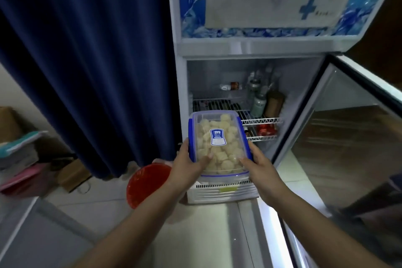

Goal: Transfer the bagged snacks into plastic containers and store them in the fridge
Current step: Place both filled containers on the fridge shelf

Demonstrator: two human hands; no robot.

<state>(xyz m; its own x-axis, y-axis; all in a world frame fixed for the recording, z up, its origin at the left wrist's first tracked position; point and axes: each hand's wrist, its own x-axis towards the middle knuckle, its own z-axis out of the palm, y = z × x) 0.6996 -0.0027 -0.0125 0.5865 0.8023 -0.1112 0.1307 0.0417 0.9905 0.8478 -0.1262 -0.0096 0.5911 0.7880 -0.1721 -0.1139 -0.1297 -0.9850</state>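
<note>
From the head camera, we hold the container [218,143] of pale snacks [219,152] before the open fridge [217,50], near its wire shelf [258,120]. Our left hand [188,164] and right hand [257,164] grasp its near end, fingers curled around the sides.

A small shop or back room: glass-door drinks fridge [250,50], navy curtain [87,61]
</note>
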